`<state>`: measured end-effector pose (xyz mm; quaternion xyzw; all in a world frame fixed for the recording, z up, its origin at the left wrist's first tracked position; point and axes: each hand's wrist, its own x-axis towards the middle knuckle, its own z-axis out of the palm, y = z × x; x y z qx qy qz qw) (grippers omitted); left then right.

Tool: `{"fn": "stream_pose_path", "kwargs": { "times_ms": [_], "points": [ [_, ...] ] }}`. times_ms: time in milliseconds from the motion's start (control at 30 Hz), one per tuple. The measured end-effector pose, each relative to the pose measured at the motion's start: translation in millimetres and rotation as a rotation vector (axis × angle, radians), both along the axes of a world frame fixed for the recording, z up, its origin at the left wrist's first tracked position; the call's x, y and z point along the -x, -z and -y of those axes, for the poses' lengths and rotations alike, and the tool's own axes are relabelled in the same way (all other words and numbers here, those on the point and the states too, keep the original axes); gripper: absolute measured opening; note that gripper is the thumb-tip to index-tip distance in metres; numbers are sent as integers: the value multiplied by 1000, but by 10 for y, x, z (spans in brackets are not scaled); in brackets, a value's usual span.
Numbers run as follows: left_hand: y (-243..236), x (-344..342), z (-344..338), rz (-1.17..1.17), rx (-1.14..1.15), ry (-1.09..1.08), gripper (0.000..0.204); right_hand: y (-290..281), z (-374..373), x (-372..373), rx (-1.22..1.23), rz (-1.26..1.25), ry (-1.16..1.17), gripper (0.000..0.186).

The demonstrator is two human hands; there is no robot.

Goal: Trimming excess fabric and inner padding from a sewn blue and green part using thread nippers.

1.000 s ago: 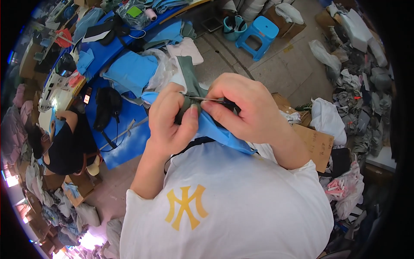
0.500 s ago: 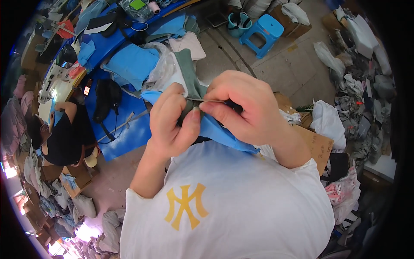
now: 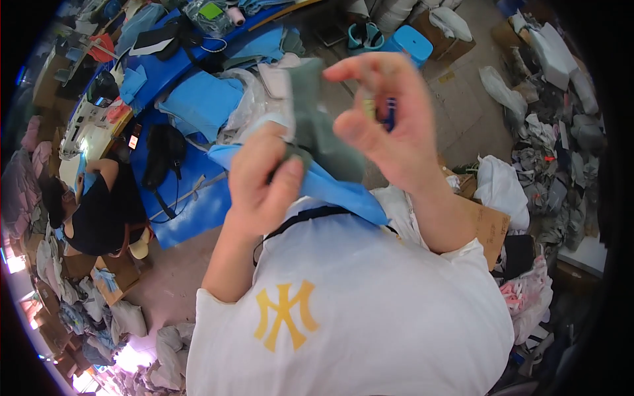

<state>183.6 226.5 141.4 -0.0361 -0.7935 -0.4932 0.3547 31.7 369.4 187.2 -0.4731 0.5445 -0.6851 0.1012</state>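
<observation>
My left hand [image 3: 261, 181] is closed on a grey-green cloth piece [image 3: 309, 92], pinching its gathered edge between thumb and fingers. A light blue cloth [image 3: 340, 193] hangs from the same grip, stretching down toward my waist. To the right and slightly higher is my right hand [image 3: 413, 142], smeared by motion. Its thumb and forefinger are spread, while a small tool with a dark blue and yellowish handle [image 3: 390, 113] rests against the palm under the curled fingers. The tool's exact kind is hard to make out. The right hand is apart from the cloth edge held by the left.
Beyond my hands, a blue table [image 3: 188, 218] bears blue cloth pieces [image 3: 201, 99] and a black bag [image 3: 158, 155]. A blue stool [image 3: 411, 45] stands at the far right. At left, another person [image 3: 105, 208] sits working. Cloth heaps [image 3: 561, 171] line the right side.
My right hand has moved up and right, away from the left hand, and its thumb and forefinger have parted. The grey-green cloth now spreads wider. The left hand keeps its grip.
</observation>
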Motion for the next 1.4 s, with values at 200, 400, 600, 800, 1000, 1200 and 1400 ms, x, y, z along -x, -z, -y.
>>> {"fn": "stream_pose_path", "kwargs": {
  "times_ms": [200, 400, 600, 800, 1000, 1200, 1400],
  "points": [
    [-64, -44, -69, 66, -41, 133, 9, 81, -5, -65, -166, -19, -134, 66],
    [76, -94, -162, 77, -133, 18, 8, 169, 188, 54, -80, -126, 197, 45],
    [42, -85, -95, 295, -61, -64, 9, 143, 80, -100, -153, -7, 52, 45],
    [-12, 7, -159, 296, -322, -8, 13, 127, 125, -196, -65, -101, -16, 48],
    [119, -65, -124, 98, -168, -54, 14, 175, 97, -21, -88, -274, 303, 36],
    [76, -88, -104, 26, 10, -165, 18, -60, -140, -201, -294, -380, -42, 9],
    [-25, -132, -99, -3, 86, -183, 19, -70, -95, -185, -324, -469, -90, 8]
  ]
}}
